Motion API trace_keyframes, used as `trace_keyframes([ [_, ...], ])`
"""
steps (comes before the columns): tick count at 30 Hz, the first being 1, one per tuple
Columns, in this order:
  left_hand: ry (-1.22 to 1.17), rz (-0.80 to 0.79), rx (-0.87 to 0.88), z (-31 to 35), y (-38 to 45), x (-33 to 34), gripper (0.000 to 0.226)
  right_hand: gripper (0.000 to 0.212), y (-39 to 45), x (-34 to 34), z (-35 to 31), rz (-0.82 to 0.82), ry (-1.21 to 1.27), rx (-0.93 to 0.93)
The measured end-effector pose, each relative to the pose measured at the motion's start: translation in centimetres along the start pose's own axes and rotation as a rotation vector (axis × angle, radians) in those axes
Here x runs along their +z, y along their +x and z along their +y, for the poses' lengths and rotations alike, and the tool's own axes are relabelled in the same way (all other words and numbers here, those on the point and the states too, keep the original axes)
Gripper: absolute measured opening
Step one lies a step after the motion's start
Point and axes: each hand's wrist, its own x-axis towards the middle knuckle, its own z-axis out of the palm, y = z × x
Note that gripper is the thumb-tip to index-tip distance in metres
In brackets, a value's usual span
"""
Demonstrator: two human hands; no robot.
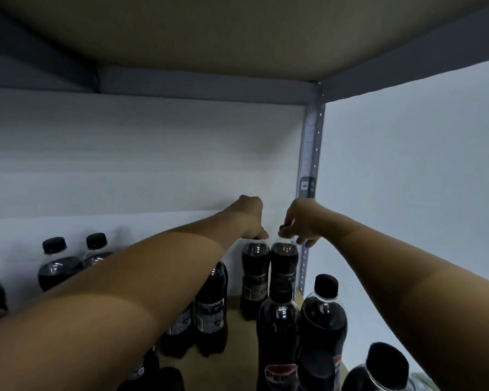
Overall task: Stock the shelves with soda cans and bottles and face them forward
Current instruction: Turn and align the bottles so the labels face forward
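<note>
Both arms reach deep into the shelf bay, toward its back right corner. The left hand (250, 217) comes down over the top of a dark soda bottle (254, 273) standing at the back; its fingers are curled round the cap, which is almost wholly hidden beneath them, so the hand has hold of the bottle by its top. The right hand (301, 221) does the same to the neighbouring bottle (284, 262) just to the right: thumb and fingers pinch the black cap (283, 228), a sliver of which shows at the hand's left edge, while the lower fingers hang curled below. The two bottles stand upright and touch side by side, close to the white back wall (141, 153) and just beside the grey metal upright (311, 142) at the corner.

Nearer the camera, more dark bottles with black caps stand on the brown shelf board (235, 328): two in front of the held pair (323, 314), a pair partly hidden under the left forearm (211, 309), and two well off to the left by the wall (57, 266). A red, white and blue label shows on one bottle (277, 375) at the bottom edge. The labels on the two held bottles are too dim to read, so I cannot tell which way they face. The underside of the shelf above (209, 32) spans the top.
</note>
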Motion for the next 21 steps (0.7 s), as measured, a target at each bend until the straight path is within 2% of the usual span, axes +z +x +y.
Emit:
trace_keyframes([
  [5,-0.041,-0.035,0.028,-0.2,0.1,-0.2,0.033,0.030,0.4,0.5,0.4,0.043,0.020,-0.034],
  [9,-0.135,-0.046,0.001,-0.5,-0.1,-0.6,0.036,0.024,0.4,0.3,0.9,0.012,0.044,-0.058],
  [14,-0.122,-0.059,-0.061,-0.9,0.4,-0.2,0.043,0.041,0.6,0.7,1.3,0.061,0.083,-0.068],
  [19,-0.159,-0.125,-0.013,-1.5,0.2,-0.5,0.027,0.023,1.1,0.8,1.8,0.044,0.045,-0.140],
  [21,-0.217,-0.139,-0.013,-1.9,0.1,-0.7,0.029,0.018,1.2,0.8,2.0,0.031,0.092,-0.136],
])
